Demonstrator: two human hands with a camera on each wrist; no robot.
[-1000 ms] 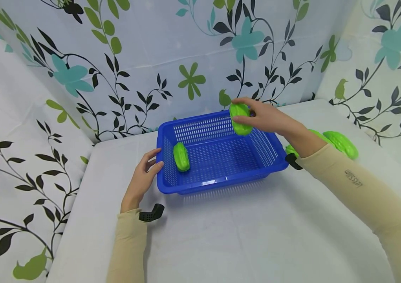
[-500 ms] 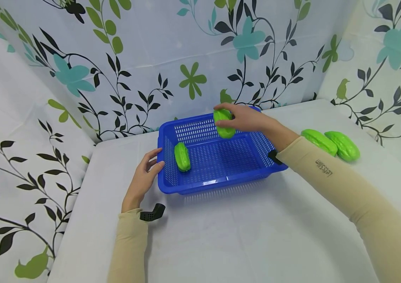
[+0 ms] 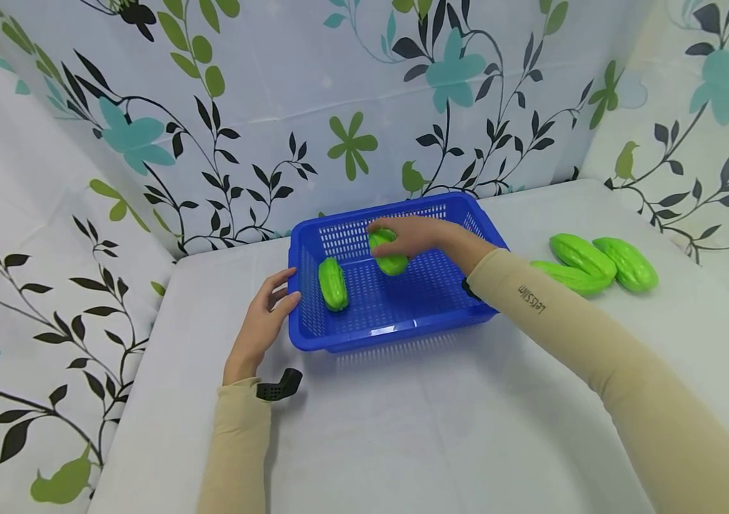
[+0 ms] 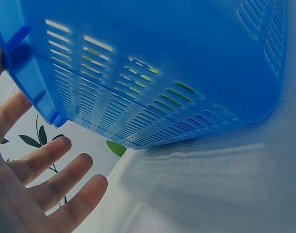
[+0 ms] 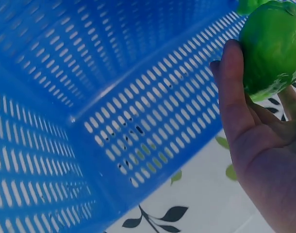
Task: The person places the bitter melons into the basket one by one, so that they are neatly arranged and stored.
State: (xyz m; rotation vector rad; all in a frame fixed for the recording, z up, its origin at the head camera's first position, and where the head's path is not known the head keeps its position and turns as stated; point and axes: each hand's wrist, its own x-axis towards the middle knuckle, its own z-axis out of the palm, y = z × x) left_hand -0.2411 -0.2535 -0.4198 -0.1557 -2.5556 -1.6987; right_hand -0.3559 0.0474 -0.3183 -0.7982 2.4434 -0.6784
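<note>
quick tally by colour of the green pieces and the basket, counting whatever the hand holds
Green: 5 gourd-like pieces (1 in the right hand, 1 lying in the basket, 3 on the table)
Blue: 1 basket
Total: 6

Basket (image 3: 396,330), green vegetables (image 3: 625,265) on white table (image 3: 390,428)

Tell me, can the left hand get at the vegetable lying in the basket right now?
Likely yes: the left hand touches the basket at its left end, near the vegetable. The open top leaves the way in free, and the right hand is farther right.
</note>
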